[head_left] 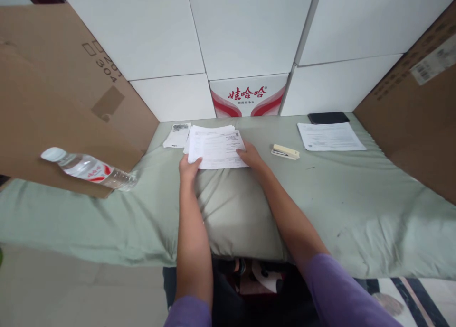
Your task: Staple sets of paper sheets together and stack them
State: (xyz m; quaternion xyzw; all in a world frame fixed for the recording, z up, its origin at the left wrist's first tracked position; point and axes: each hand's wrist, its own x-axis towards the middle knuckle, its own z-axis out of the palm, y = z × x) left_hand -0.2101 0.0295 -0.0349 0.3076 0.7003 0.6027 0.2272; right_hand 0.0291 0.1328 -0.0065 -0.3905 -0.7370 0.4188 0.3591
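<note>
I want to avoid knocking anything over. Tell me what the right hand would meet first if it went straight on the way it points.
The right hand points up-left across the printed sheets it already touches. Beyond them, probably the red-and-white water carton at the back, though depth is unclear.
</note>
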